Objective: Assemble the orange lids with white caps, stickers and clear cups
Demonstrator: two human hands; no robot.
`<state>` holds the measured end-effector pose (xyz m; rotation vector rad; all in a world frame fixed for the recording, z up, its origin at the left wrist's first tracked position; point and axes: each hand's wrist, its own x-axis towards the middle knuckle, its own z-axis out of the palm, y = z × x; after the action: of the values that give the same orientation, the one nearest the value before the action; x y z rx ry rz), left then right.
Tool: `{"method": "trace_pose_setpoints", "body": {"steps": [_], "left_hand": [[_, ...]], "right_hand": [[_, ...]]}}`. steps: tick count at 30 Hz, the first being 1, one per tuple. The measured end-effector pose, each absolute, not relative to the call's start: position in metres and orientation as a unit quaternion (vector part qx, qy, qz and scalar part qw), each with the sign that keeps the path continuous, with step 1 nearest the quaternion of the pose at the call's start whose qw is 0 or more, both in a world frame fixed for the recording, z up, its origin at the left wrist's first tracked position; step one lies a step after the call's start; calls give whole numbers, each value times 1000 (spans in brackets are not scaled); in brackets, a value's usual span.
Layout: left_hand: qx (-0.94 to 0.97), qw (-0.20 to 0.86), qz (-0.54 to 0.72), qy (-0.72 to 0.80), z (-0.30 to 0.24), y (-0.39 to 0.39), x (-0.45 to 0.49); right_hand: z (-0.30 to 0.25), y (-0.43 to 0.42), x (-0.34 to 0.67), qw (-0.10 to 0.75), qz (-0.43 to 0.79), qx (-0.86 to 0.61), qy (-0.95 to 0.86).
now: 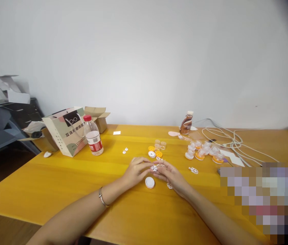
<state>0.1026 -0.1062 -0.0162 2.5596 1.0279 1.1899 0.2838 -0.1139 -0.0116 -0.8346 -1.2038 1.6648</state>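
My left hand (136, 171) and my right hand (170, 174) meet over the yellow table (57, 190), fingertips pinched together on a small white perforated plastic piece (154, 167). A silver bracelet (102, 198) circles my left wrist. A white round cap (149, 182) lies on the table just below my hands. Another white perforated piece (169, 185) peeks out beneath my right hand, and one more (193, 170) lies to its right.
Orange and white caps with clear cups (156, 149) sit beyond my hands; assembled clear-and-orange pieces (203, 151) cluster at the right. A water bottle (93, 139), paper bag (65, 131), cardboard box (99, 117), brown drink bottle (186, 123) and white cables (233, 141) stand farther back.
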Motion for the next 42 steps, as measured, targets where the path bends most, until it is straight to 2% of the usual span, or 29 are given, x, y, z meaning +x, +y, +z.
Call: {"method": "trace_pose_setpoints", "body": {"steps": [8, 11, 18, 21, 25, 28, 30, 37, 42], "left_hand": [[862, 41, 373, 340, -11, -114, 105], [860, 64, 377, 338, -11, -115, 107], [724, 327, 480, 372, -18, -114, 119], [689, 400, 493, 349, -16, -113, 120], [711, 378, 473, 357, -1, -108, 107], [807, 352, 343, 328, 11, -104, 92], [850, 346, 267, 294, 16, -103, 85], [892, 314, 188, 264, 14, -105, 84], [897, 311, 189, 251, 14, -107, 86]], "right_hand": [[-9, -116, 280, 455, 641, -346, -512], [-7, -118, 278, 463, 614, -360, -528], [-2, -121, 277, 487, 597, -341, -538], [-4, -120, 278, 482, 592, -320, -562], [-7, -120, 283, 450, 433, -373, -686], [-9, -122, 287, 351, 286, -407, -794], [-12, -124, 287, 302, 238, -407, -828], [-16, -125, 285, 267, 200, -392, -857], [-17, -124, 285, 270, 196, -388, -859]]}}
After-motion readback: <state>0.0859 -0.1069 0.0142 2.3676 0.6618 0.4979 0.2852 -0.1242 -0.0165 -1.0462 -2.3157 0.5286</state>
